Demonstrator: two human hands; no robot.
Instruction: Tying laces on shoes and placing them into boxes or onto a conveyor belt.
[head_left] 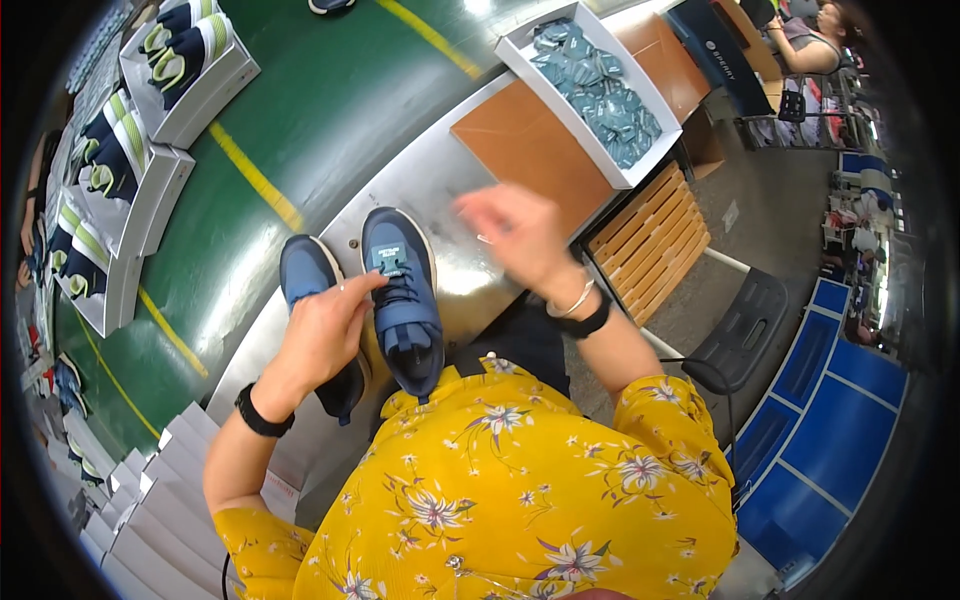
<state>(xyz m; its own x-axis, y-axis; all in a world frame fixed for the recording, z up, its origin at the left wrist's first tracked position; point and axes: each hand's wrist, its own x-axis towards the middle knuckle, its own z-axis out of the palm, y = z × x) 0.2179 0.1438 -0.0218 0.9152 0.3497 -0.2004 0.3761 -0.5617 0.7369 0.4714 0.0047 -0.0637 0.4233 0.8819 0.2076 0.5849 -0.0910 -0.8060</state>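
Observation:
Two navy-blue sneakers with pale soles stand side by side on the metal bench. A teal tag (389, 257) lies on the laces of the right-hand sneaker (411, 340). My left hand (325, 330) reaches over the left-hand sneaker (312, 270) and partly covers it. Its fingers are closed at the other shoe's laces, fingertips at the tag's lower edge; the thumb's hold is partly hidden. Off to the right, raised above the bench, my right hand (515, 235) is smeared by motion, its fingers bent, and whatever they may hold cannot be made out.
A white box (507, 50) of teal tags sits at the far right on brown cardboard (535, 145). Boxed sneakers (185, 60) line the left. Grey-white boxes (170, 500) are stacked at lower left. A slatted wooden seat (650, 240) and black stool (745, 330) stand right; a person (808, 50) is beyond.

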